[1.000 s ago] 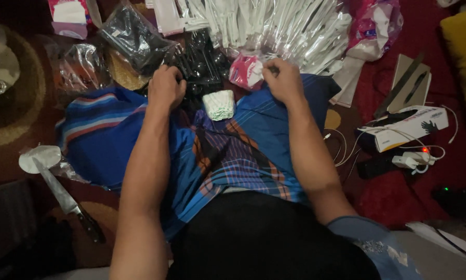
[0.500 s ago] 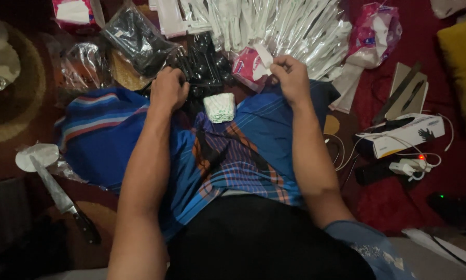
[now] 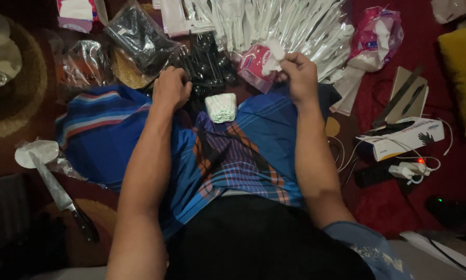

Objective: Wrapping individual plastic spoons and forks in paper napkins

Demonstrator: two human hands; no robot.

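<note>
Nearest the camera, a blue plaid cloth lies over the person's lap in the lower middle of the frame, and a small stack of white pleated paper cups rests on its far edge.

Just beyond, left of centre, the left hand is curled closed over a heap of black plastic spoons; whether the fingers actually pinch a spoon is hidden.

Right of centre, the right hand has its fingertips pressed together on a white tissue, lifted out of a pink tissue packet lying just beside the spoons.

Judging from this, the thin tissue could tear or drag extra sheets out with it, because the soft packet is not held down. The paper cups sit on loose cloth and could roll off if a knee shifts. A kitchen knife lies bare-bladed at lower left, near the left elbow, and a careless sweep of that arm could meet it.

Packages:
- a fan of clear sleeves of white cutlery across the top centre
- a second crumpled pink-and-white bag at upper right
- a clear bag of dark items at upper left
- a flat white carton with dark print at mid right, beside a white charger with a red light
</note>
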